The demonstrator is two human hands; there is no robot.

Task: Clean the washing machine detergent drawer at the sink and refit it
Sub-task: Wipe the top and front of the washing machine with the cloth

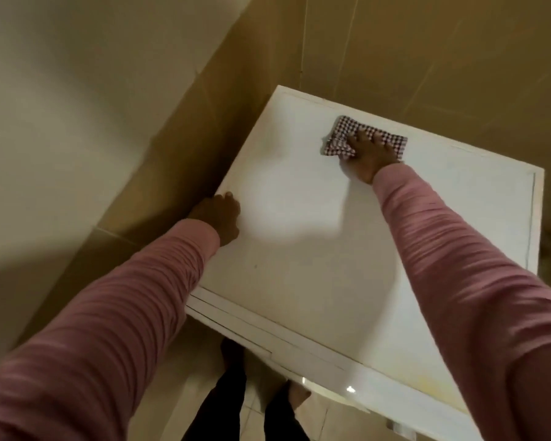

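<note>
Seen from above: a white washing machine (pixel 299 268). The right hand (pixel 371 154), fingers spread flat, pressed a checked cloth (pixel 341 138) onto the machine's top at about one o'clock. The left hand (pixel 218 218) rested on the top's edge at nine o'clock; blur hid whether its fingers gripped anything. The detergent drawer (pixel 229 327) seemed to sit flush in the front panel at seven o'clock. It was likely light, rigid plastic, slippery once wet, and best pulled out by its front lip.
</note>
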